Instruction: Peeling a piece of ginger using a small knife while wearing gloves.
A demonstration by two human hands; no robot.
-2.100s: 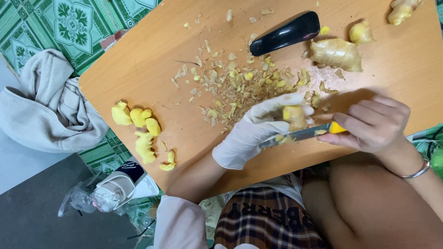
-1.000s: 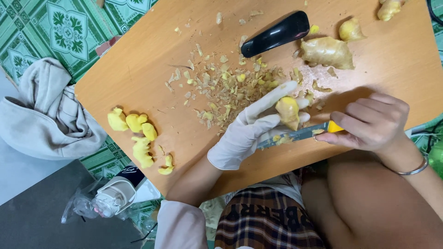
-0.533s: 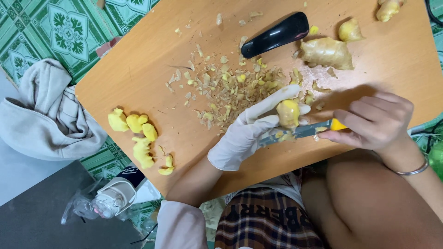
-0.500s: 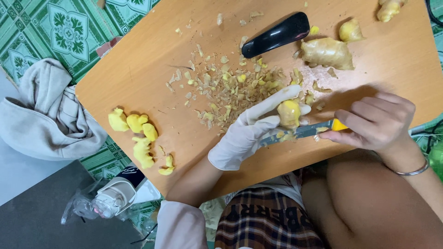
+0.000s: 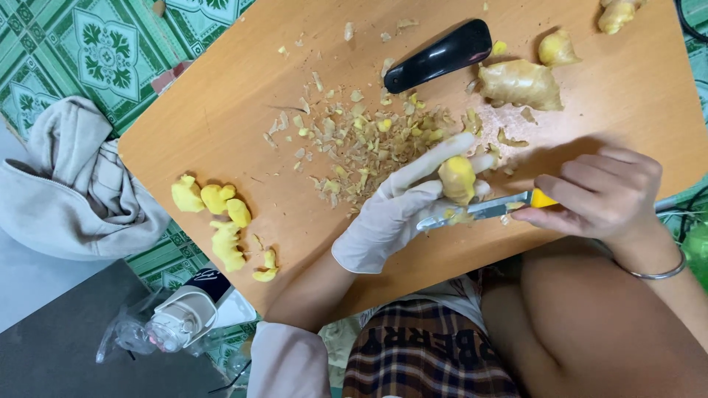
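Observation:
My left hand [image 5: 394,210] wears a white glove and pinches a small yellow peeled piece of ginger [image 5: 457,177] between its fingertips, just above the wooden board [image 5: 221,125]. My right hand [image 5: 601,193] grips a knife with a yellow handle [image 5: 483,210]; its blade lies under the ginger piece, pointing left. A heap of ginger peelings [image 5: 361,140] lies beyond the left hand. Several peeled yellow pieces [image 5: 217,217] sit at the board's left edge. An unpeeled ginger root [image 5: 520,82] rests at the far right.
A black oblong object [image 5: 439,55] lies near the unpeeled root. More ginger knobs [image 5: 557,48] sit at the top right. A grey cloth [image 5: 70,191] lies on the green patterned floor at left. A plastic bag with a container [image 5: 173,320] sits below the board.
The ginger piece has turned slightly in my left fingers and the knife blade has shifted along its underside. Both hands stay in about the same spot.

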